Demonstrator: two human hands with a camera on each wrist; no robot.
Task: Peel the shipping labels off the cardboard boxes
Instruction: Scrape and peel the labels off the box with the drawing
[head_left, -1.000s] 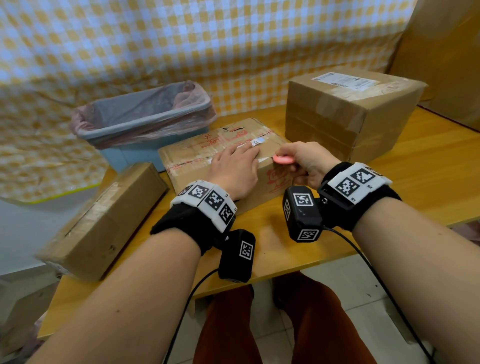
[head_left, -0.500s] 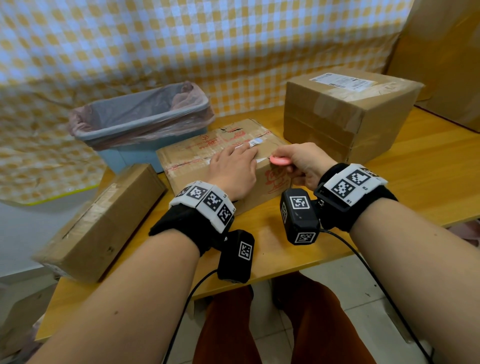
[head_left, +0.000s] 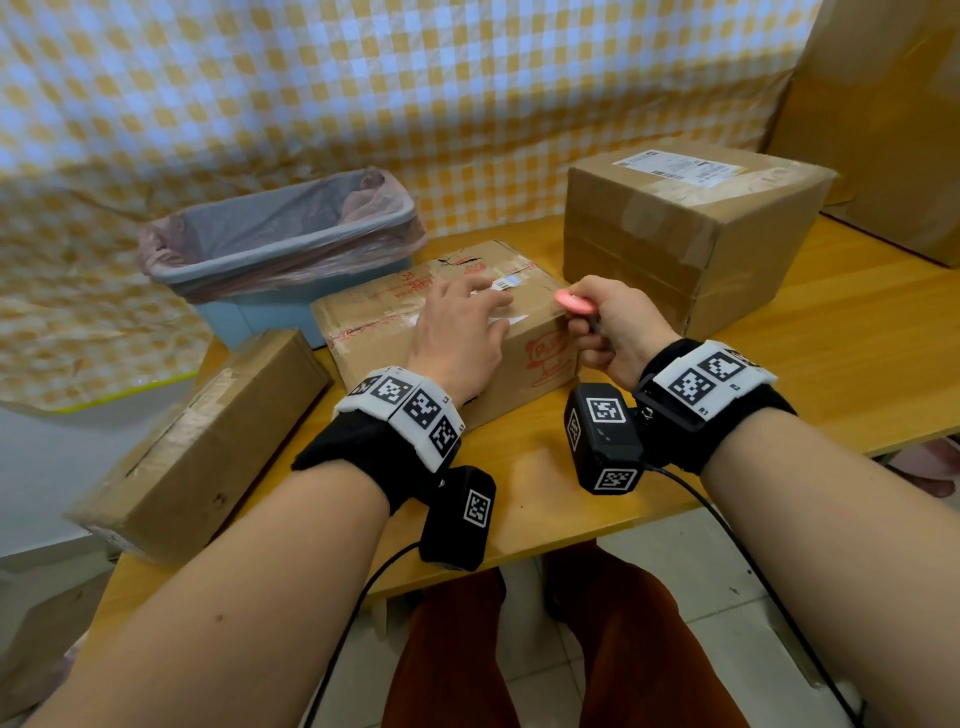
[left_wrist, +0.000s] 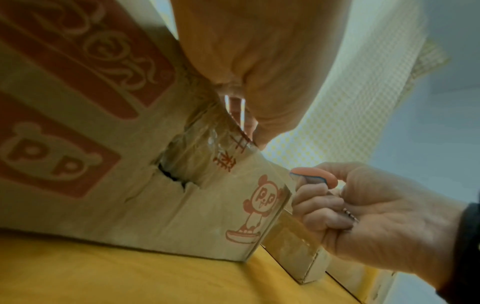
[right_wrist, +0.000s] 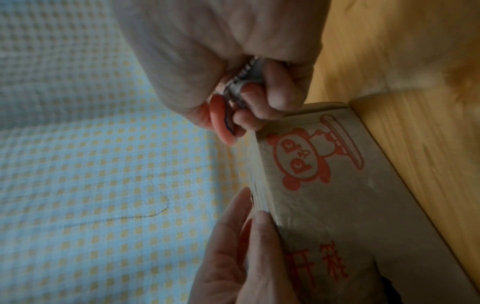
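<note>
Cardboard box (head_left: 379, 322) with red print, on counter (head_left: 857, 332): left hand (head_left: 460, 332) flat on its top, fingers straight; right hand (head_left: 613, 325) grips pink tool (head_left: 574, 303) at top edge

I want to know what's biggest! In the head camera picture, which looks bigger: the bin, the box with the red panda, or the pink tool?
1. bin and panda box: they look close in size, and the left hand hides part of the box, so no ranking.
2. pink tool, by far the smallest, held in the right hand.
</note>
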